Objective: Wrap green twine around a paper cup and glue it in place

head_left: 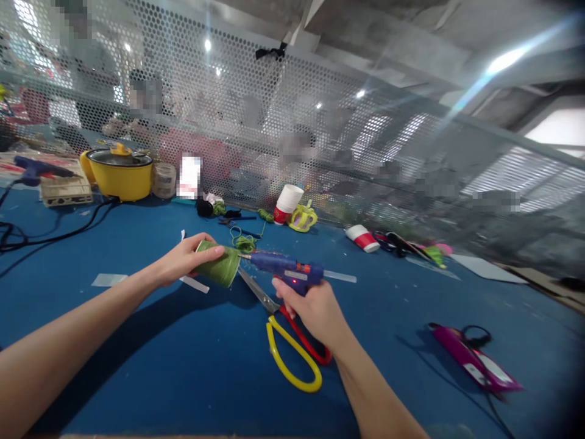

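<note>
My left hand [194, 256] is closed around a green cup-shaped piece [219, 266] that looks wound with yarn; it is tilted, its wider end facing right. A blue hot glue gun [287, 268] is gripped in my right hand [315, 305], its metal nozzle at the rim of the green cup and a clear glue stick [340, 276] jutting from its back. A small red light glows on the gun. Below it lie scissors [295, 356] with one yellow and one red handle, partly hidden by my right hand. Green yarn [245, 242] lies just behind the cup.
A yellow electric pot [121, 177] and another glue gun [39, 171] stand at the back left. Stacked paper cups [287, 204] are by the mesh screen, with a tipped cup [362, 238] farther right. A purple device [475, 360] with a cord lies at right.
</note>
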`<state>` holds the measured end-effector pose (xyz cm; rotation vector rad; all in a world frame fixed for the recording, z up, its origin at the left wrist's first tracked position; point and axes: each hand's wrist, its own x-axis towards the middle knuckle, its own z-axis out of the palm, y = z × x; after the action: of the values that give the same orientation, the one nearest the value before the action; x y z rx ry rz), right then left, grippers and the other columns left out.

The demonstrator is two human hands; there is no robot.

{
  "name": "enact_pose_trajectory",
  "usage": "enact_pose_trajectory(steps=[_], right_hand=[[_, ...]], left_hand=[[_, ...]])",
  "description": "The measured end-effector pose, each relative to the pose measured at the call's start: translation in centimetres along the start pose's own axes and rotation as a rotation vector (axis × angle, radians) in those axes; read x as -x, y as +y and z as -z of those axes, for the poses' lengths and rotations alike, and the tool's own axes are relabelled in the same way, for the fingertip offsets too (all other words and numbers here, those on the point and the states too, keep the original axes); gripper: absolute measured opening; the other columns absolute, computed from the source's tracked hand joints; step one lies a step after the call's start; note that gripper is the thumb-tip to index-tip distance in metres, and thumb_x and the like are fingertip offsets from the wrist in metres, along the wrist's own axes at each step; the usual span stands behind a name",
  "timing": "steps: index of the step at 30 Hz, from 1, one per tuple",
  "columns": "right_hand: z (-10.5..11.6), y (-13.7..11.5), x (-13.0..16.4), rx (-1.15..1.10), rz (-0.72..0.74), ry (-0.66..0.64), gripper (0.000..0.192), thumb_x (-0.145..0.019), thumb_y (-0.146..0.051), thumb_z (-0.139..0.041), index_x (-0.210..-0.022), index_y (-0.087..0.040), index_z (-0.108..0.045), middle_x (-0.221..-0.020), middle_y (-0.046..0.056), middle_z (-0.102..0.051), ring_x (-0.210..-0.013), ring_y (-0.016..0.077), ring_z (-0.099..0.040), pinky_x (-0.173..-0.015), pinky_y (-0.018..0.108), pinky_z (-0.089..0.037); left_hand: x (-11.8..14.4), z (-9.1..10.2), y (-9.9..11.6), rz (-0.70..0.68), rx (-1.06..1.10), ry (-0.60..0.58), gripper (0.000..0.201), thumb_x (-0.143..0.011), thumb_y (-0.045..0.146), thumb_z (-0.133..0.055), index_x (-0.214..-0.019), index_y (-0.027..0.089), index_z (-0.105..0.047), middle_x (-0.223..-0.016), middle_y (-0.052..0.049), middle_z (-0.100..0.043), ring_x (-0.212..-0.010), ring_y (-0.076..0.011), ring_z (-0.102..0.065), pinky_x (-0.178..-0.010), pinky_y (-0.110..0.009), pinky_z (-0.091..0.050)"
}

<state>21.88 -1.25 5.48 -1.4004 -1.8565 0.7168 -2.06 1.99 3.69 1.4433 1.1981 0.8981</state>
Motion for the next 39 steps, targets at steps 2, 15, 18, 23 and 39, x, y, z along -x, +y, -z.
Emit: enact_pose_trajectory(steps=[2, 15, 18, 23, 39], right_hand=[[0.07, 0.13, -0.07, -0.002, 0.001, 0.011, 0.036, -0.075, -0.044, -0.054, -0.049, -0.02, -0.047, -0.037, -0.001, -0.046, -0.042, 0.0147, -0.053, -0.043, 0.024, -0.043], [0.5, -0.04, 0.08, -0.028, 0.0, -0.057, 0.036, -0.075, -0.046, -0.055, -0.052, -0.018, -0.051, -0.038, -0.002, -0.049, -0.038, 0.0117, -0.049, -0.044, 0.024, -0.044], [0.3, -0.01, 0.06, -0.045, -0.025, -0.003, 0.038, -0.074, -0.048, -0.055, -0.05, -0.018, -0.05, -0.038, -0.001, -0.048, -0.038, 0.0117, -0.049, -0.043, 0.024, -0.043], [0.01, 0.0, -0.05, -0.087, -0.037, 0.018, 0.038, -0.073, -0.049, -0.055, -0.052, -0.017, -0.052, -0.038, -0.002, -0.047, -0.036, 0.0101, -0.046, -0.043, 0.023, -0.042], [-0.25, -0.78, 0.62, -0.112, -0.051, -0.018, 0.033, -0.074, -0.042, -0.056, -0.054, -0.016, -0.052, -0.039, -0.004, -0.045, -0.037, 0.0087, -0.043, -0.043, 0.022, -0.039]], left_hand=[[0.06, 0.02, 0.05, -0.005, -0.018, 0.002, 0.043, -0.069, 0.06, -0.054, -0.085, 0.02, -0.05, -0.067, 0.001, -0.046, -0.059, -0.0128, -0.043, -0.046, -0.02, -0.029], [0.02, 0.15, 0.13, -0.03, -0.029, 0.04, 0.043, -0.069, 0.059, -0.054, -0.09, 0.022, -0.049, -0.067, 0.001, -0.049, -0.059, -0.0138, -0.044, -0.049, -0.022, -0.033], [0.11, 0.07, 0.2, -0.04, -0.023, 0.041, 0.044, -0.068, 0.059, -0.055, -0.09, 0.022, -0.049, -0.068, 0.001, -0.049, -0.06, -0.0137, -0.045, -0.05, -0.022, -0.034], [0.2, 0.04, 0.24, -0.047, -0.013, 0.017, 0.042, -0.069, 0.058, -0.055, -0.09, 0.022, -0.048, -0.069, 0.001, -0.049, -0.06, -0.0135, -0.045, -0.049, -0.022, -0.034], [-0.16, -0.17, -0.24, -0.033, 0.101, 0.014, 0.04, -0.07, 0.057, -0.055, -0.085, 0.02, -0.05, -0.063, 0.003, -0.043, -0.055, -0.0113, -0.042, -0.042, -0.018, -0.028]])
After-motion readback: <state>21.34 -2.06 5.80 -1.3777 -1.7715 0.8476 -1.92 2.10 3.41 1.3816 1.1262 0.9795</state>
